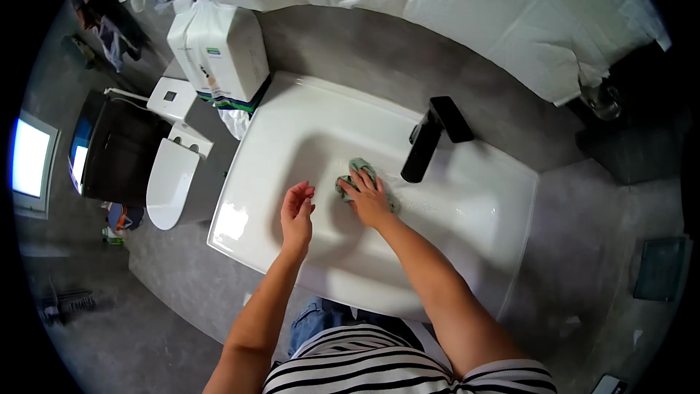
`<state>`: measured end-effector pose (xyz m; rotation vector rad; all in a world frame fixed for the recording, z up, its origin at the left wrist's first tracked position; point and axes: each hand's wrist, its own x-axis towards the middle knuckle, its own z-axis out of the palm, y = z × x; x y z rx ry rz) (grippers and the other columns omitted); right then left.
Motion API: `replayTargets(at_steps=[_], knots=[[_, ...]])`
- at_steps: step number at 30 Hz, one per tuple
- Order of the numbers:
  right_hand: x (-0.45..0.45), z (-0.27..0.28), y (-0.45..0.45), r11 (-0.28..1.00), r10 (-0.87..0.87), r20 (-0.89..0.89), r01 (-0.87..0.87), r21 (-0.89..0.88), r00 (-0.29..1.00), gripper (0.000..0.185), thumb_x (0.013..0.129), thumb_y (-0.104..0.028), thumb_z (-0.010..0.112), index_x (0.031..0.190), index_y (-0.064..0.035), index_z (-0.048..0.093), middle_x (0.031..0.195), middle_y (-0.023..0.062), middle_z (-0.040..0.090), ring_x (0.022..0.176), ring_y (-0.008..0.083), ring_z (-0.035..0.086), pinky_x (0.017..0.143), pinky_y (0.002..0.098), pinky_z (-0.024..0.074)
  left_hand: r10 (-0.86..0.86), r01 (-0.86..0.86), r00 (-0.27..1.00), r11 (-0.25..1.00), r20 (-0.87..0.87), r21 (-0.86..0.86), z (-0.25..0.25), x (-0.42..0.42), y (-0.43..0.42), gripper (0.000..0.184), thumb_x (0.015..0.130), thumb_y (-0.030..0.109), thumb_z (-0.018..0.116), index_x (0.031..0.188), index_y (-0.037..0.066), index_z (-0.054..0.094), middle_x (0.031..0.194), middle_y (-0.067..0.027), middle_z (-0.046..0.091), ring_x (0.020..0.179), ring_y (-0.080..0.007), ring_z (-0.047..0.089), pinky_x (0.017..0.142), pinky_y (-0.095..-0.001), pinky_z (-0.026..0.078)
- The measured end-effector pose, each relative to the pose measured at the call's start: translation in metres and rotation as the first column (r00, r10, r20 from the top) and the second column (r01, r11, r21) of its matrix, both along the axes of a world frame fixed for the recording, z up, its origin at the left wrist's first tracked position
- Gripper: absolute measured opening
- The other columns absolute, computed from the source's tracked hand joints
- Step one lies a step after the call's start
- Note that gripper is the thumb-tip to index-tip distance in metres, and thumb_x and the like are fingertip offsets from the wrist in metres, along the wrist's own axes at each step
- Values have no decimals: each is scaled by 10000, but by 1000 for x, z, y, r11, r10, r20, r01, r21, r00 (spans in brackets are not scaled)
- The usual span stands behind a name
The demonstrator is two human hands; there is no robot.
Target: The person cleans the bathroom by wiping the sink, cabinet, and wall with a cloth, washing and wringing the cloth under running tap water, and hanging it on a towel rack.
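A green cloth (359, 169) lies crumpled in the basin of the white sink (255, 168). My right hand (370, 199) rests on the cloth with its fingers spread, pressing it against the basin. My left hand (297, 211) hovers over the left part of the basin, its fingers curled loosely with gaps between them and nothing in them. A black faucet (423, 149) stands at the back of the sink, just right of the cloth. Wet streaks show on the basin floor beneath the faucet.
A white plastic-wrapped package (219, 51) stands behind the sink's left corner. Further left are a white toilet (171, 184) and a dark cabinet-like object (124, 149). White sheeting (467, 7) covers the upper wall. A teal panel (658, 270) is at the far right.
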<state>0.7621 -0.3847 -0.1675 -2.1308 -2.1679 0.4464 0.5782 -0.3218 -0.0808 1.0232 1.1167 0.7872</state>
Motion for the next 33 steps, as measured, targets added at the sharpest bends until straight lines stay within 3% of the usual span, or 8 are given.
replayTargets(at_steps=[6,13,16,20,23,27,30,33], knots=[[60,3,-77,941,292,38,-280,-188,956,582,914,-344,594,1455,-350,378,1584,18,239,1461,239,212,1180,537,129,-93,93,996,993,-5,-76,-11,26,-24,275,966,63,509,1226,125,574,1136,20,628,1076,-94,558,899,-294,445],[133,63,-171,925,-155,318,250,-287,936,579,963,-323,495,1507,-270,307,1575,49,264,1444,245,222,1126,498,204,-212,208,977,970,-20,-125,-21,54,-48,249,959,74,516,1195,115,584,1078,25,628,984,-77,556,843,-278,443],[117,72,-203,859,-137,464,339,-385,875,571,945,-238,481,1497,-231,333,1573,115,256,1439,288,225,1122,504,209,-303,289,951,941,-56,-176,-44,63,-59,241,956,96,526,1191,108,581,1077,32,616,927,-61,536,815,-252,425],[52,78,-220,722,-330,67,298,-624,941,550,937,-233,481,1476,-203,378,1595,133,194,1422,384,230,1016,664,278,-355,338,929,928,-104,-154,-78,65,-74,266,938,105,544,1201,76,571,1069,25,592,838,-66,493,749,-240,407],[36,44,-219,895,-344,-376,179,-408,861,498,902,-161,555,1396,-175,490,1541,88,341,1365,368,342,1002,602,364,-342,321,928,935,-146,-151,-83,59,-82,286,935,127,555,1218,80,564,1083,26,588,868,-70,498,759,-243,405],[41,46,-181,939,-328,-833,58,-338,446,351,771,24,639,1064,-160,697,1219,55,641,1188,244,532,984,398,438,-351,313,919,926,-177,-211,-65,56,-90,305,927,109,568,1223,37,563,1102,-17,599,976,-109,534,842,-255,424],[69,67,-174,994,1,-402,-45,-99,916,363,746,30,635,1026,-190,704,1215,45,639,1151,250,541,916,423,454,-411,368,900,893,-142,-258,-57,60,-94,317,922,99,579,1226,9,563,1088,-31,606,996,-118,544,863,-249,427],[144,76,-182,982,-170,-27,172,81,985,246,802,-56,583,965,-194,705,1266,21,613,1151,254,526,913,413,427,-484,443,869,854,-103,-274,-64,69,-97,326,925,113,585,1235,12,563,1065,-21,606,967,-107,536,853,-238,416]])
